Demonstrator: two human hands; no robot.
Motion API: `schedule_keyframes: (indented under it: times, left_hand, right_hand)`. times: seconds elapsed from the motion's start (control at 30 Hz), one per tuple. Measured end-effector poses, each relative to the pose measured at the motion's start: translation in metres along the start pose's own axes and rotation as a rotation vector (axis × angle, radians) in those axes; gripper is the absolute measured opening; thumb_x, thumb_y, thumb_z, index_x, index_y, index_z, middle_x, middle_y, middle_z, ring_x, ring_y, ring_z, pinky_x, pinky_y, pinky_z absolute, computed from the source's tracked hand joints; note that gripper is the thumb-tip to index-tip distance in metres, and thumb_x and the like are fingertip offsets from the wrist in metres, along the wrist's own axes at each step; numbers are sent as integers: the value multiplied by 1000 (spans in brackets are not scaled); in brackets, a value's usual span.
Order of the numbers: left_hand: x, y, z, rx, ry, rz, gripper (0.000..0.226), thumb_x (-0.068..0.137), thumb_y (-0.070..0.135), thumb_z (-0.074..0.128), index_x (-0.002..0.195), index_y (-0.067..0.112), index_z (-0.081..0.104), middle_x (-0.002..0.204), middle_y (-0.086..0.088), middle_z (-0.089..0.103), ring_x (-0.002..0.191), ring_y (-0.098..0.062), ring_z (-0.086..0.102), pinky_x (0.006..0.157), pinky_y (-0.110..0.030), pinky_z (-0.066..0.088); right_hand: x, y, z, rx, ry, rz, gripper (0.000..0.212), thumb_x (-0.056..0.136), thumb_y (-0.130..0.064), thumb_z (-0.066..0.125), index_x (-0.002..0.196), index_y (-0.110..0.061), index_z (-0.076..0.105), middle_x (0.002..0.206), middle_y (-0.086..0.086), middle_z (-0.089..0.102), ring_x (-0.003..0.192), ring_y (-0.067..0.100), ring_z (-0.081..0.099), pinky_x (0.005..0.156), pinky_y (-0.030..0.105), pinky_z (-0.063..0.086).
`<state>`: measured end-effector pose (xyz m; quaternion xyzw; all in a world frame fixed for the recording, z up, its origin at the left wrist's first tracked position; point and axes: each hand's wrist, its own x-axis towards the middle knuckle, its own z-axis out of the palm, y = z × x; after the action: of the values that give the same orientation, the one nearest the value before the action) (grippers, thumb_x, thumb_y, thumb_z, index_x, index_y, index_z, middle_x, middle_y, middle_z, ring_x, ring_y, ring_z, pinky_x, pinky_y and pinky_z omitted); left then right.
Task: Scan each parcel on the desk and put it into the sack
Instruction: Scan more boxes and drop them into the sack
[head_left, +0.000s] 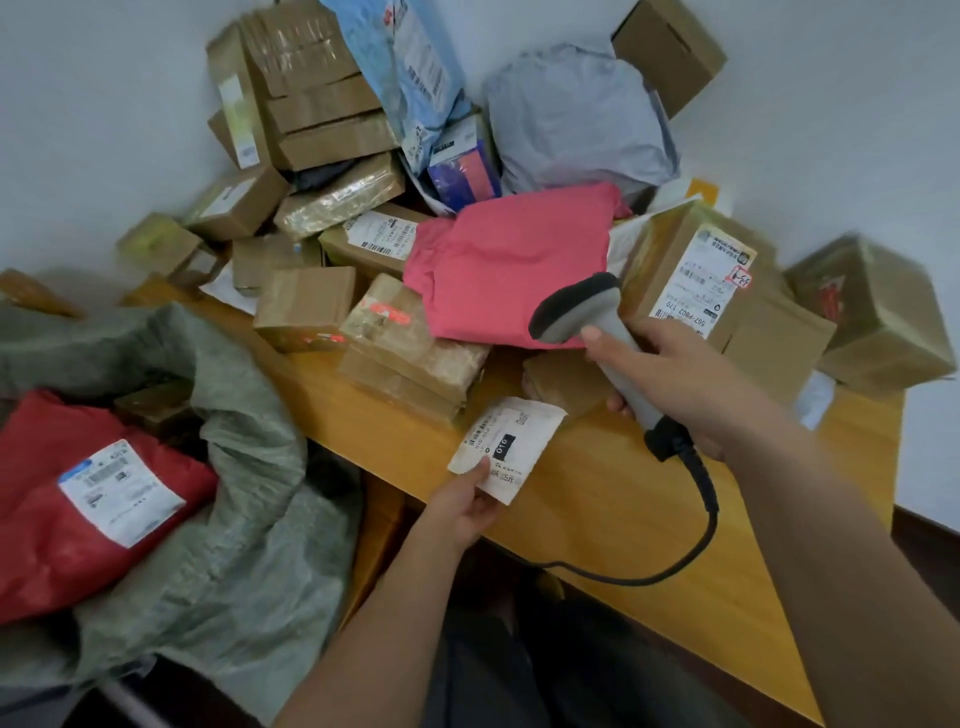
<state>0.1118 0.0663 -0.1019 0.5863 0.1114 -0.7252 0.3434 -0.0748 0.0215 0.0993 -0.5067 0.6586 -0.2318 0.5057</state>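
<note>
Left hand (467, 506) pinches a small parcel (506, 447) by its near corner, label up, just above the counter's (649, 530) front edge. Right hand (685, 384) grips the scanner (587, 322) by its handle, head aimed toward the piled boxes. Pink bag (511, 260) tops the heap mid-counter. Sack (249, 519) gapes past the counter's left end, red bag (67, 499) inside.

Right hand (691, 384) grips scanner (597, 332). Left hand (462, 506) pinches small parcel (506, 447) above desk (623, 519). Sack (234, 519) lies left.
</note>
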Motion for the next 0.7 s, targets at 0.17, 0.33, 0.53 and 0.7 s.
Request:
schedule_keyframes:
  times: [0.17,0.33,0.53,0.7]
  left_hand:
    - [-28,12,-13,181,-135,74,27,95,0,55,120,8,61,110,-14,71,104,-33,64,75,-51,54]
    - [-55,48,-30,192,-138,251,27,94,5,58,121,5,62,112,-11,72,106,-28,66,80,-43,56]
    - [-77,93,-39,-54,-31,500,17,99,3,50,110,9,61,107,-9,69,95,-24,65,80,-43,55]
    - [-89,114,-48,-138,21,552,19,101,4,45,111,10,60,108,-10,69,102,-27,64,80,-45,54]
  right_hand:
    - [-4,-14,3,21,-52,-34,50,97,-48,51,106,0,63,74,15,57,50,11,58,53,28,47]
    - [-1,-33,10,63,-107,-82,47,98,-47,50,104,-3,63,70,14,60,48,10,57,55,33,44]
    - [-3,-60,28,11,-233,-182,47,101,-44,48,102,2,61,70,13,58,49,10,56,44,22,42]
    - [-8,-84,42,49,-298,-259,36,103,-36,47,103,-4,64,64,8,57,46,7,54,42,18,42]
